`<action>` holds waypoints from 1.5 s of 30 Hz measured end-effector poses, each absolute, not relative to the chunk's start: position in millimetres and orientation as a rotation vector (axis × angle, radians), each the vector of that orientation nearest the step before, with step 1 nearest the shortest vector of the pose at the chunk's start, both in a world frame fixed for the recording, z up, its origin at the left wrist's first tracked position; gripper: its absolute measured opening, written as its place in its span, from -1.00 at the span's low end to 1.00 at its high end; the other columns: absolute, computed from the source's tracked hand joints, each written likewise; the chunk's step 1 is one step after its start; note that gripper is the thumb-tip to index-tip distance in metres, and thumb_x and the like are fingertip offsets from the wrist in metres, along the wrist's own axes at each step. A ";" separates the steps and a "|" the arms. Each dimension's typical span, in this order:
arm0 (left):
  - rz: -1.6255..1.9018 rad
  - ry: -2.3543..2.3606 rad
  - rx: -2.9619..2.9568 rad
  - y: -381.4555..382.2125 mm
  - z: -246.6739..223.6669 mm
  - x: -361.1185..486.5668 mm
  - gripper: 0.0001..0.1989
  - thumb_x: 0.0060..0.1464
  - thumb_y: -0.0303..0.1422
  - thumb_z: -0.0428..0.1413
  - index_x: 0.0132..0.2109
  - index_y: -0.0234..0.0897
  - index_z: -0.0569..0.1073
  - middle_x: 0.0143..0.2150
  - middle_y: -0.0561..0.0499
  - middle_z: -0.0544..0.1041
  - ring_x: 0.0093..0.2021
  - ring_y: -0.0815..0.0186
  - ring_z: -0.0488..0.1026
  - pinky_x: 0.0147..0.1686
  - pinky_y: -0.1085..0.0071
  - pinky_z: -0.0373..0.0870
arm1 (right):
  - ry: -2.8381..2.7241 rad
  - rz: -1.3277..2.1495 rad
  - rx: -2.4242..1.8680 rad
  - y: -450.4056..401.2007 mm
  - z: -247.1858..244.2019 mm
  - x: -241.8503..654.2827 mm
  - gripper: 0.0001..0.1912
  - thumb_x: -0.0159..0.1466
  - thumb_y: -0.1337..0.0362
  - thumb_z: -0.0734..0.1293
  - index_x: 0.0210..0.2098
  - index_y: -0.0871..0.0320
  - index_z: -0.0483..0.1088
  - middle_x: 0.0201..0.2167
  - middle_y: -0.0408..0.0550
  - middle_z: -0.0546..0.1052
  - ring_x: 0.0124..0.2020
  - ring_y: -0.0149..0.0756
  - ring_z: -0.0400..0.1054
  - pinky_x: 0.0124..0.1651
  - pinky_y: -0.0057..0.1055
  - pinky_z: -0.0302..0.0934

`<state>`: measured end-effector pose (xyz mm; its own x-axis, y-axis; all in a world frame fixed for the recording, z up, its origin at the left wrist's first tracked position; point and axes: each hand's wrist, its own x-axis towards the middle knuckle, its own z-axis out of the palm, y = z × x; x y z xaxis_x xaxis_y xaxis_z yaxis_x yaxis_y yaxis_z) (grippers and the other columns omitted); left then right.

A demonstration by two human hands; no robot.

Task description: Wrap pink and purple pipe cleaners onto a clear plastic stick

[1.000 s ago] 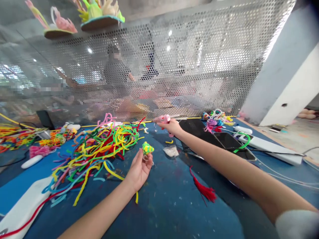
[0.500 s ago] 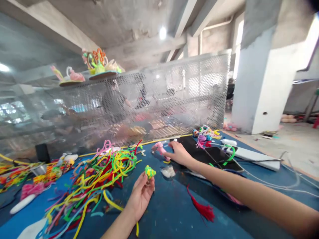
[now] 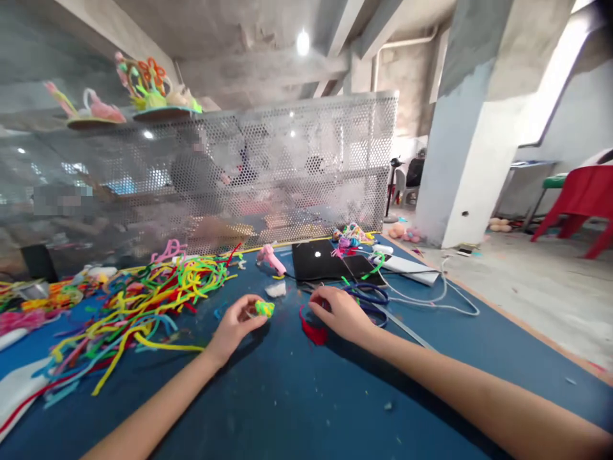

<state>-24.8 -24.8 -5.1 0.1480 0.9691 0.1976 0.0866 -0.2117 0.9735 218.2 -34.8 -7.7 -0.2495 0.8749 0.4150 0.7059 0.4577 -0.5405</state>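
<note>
One small green-and-yellow piece [image 3: 265, 309] sat at the fingertips of the left hand [image 3: 239, 322], lifted a little above the blue table [image 3: 287, 409]. That hand pinched it between thumb and fingers from its left side, leaving the far end bare. The piece was so small that a slackened pinch could have dropped it, and too hard a squeeze might have crushed its fuzzy shape, if it was as soft as it looked.

Across a short gap, the right hand [image 3: 342, 313] had its fingers curled downward beside a red tassel [image 3: 314, 333]; whether they gripped it could not be told. Were the hand to sweep sideways, it could drag the tassel or ruffle its threads.

Just beyond the piece lay a small whitish packet [image 3: 276, 290], and past that a pink tool [image 3: 272, 259] resembling a glue gun; if hot, it could burn a careless reach.

Behind the right hand, dark blue loops [image 3: 378, 300], probably scissor handles, could catch on the wrist. On the left, a yellow stem [image 3: 167, 346] stretched from the tangled pile [image 3: 167, 287] to beside the left forearm, where a sideways swing might snag it. Farther back stood a perforated screen [image 3: 287, 172].
</note>
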 end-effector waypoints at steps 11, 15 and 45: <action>0.896 1.192 2.017 -28.4 -0.2 -35.9 -0.36 -0.33 -0.29 0.35 0.00 -0.20 0.43 -0.03 -0.09 0.48 -0.24 0.26 0.48 -0.37 0.52 0.34 | -2.278 0.290 -1.283 -43.9 -15.0 195.7 -0.86 0.27 0.31 0.19 -0.38 0.22 0.34 -0.35 0.02 0.45 -0.29 -0.29 0.30 -0.21 -0.40 0.13; 0.820 1.352 2.008 -32.3 22.5 -52.9 -0.57 -0.12 -0.21 0.23 -0.06 -0.24 0.46 -0.06 -0.09 0.50 -0.34 0.28 0.51 -0.36 0.47 0.35 | -1.976 0.830 -1.106 -56.5 -6.2 205.8 -0.89 0.27 0.28 0.16 -0.38 0.16 0.21 -0.50 -0.15 0.40 -0.49 -0.42 0.25 -0.42 -0.49 0.10; 1.352 0.879 2.292 -85.1 29.0 32.6 -0.91 0.00 -0.29 0.18 -0.40 -0.15 0.56 -0.35 0.00 0.41 -0.21 0.23 0.31 -0.05 0.37 0.16 | -0.925 2.146 -0.480 -93.4 5.4 207.7 -0.79 0.03 0.31 0.47 -0.43 0.29 0.39 -0.53 -0.17 0.37 -0.66 -0.69 -0.11 -0.60 -0.62 -0.19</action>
<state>32.6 -85.1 29.0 0.3569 0.6588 0.6623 0.3380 -0.7520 0.5659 207.7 -93.4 5.4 -0.6580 0.7516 -0.0466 -0.4822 -0.4680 -0.7406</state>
